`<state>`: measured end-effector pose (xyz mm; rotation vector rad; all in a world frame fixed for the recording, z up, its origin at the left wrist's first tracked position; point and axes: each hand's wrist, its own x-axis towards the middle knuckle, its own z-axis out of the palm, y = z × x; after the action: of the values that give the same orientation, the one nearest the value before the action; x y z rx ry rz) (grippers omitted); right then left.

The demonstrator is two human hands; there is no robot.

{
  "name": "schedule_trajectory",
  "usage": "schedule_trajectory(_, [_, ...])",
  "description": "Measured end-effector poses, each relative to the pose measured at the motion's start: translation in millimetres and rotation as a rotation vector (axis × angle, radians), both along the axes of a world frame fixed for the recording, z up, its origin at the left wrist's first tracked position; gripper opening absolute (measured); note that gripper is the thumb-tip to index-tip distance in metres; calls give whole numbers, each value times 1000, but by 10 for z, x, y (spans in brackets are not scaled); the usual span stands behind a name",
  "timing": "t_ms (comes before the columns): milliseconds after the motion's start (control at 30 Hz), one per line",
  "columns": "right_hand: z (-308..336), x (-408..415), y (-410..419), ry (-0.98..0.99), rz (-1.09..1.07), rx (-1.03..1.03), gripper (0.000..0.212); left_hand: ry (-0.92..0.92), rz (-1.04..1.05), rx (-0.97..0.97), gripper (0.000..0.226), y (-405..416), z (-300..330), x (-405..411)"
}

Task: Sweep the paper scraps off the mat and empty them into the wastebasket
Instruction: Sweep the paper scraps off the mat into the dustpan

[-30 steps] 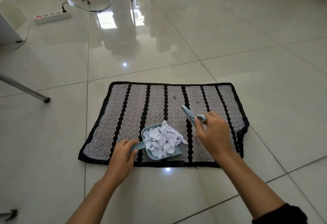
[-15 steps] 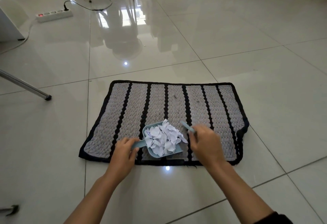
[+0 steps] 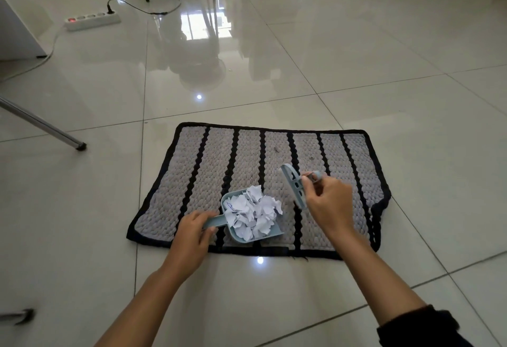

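Head view: tiled floor (image 3: 356,72), grey mat (image 3: 247,160) with black stripes lying flat on it. Your left hand (image 3: 192,234) is wrapped around the dustpan (image 3: 227,204) handle; pan sits on the mat's near edge, piled with paper scraps (image 3: 255,215). Your right hand (image 3: 329,204) grips the brush (image 3: 293,182) by its handle, raised just right of the pan, head tilted. Power strip (image 3: 92,20) far left on the floor. Wastebasket isn't visible.
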<state>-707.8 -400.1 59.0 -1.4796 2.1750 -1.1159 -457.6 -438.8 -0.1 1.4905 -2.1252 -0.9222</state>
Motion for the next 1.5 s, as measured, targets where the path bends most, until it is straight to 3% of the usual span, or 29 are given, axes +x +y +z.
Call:
schedule_trajectory(167, [-130,439,49,214,250,68,18,-8,19,29,27,14,-26,-17])
schedule_trajectory(267, [-155,661,139,361,289,33,9,-5,29,39,27,36,-44,-31])
schedule_trajectory(367, [-124,684,136,332,273,-36,10,13,50,28,25,61,-40,26])
schedule_trajectory(567, [12,613,-74,121,251,-69,40,55,140,-20,22,171,15,348])
schedule_trajectory(700, [83,646,-121,132,251,-105,25,51,172,-19,43,291,35,633])
schedule_trajectory(900, [-12,688,-134,232,210,-50,23,-12,261,-32,53,510,7,1019])
schedule_trajectory(1100, [-84,894,-109,288,323,0,25,-52,305,-3,39,558,-123,1016])
schedule_trajectory(1367, [-159,1513,-11,429,564,11,13,-59,309,-1,42,548,-179,986])
schedule_trajectory(1500, [-44,1413,-27,369,512,-68,18,-20,301,-10,54,554,-195,1034])
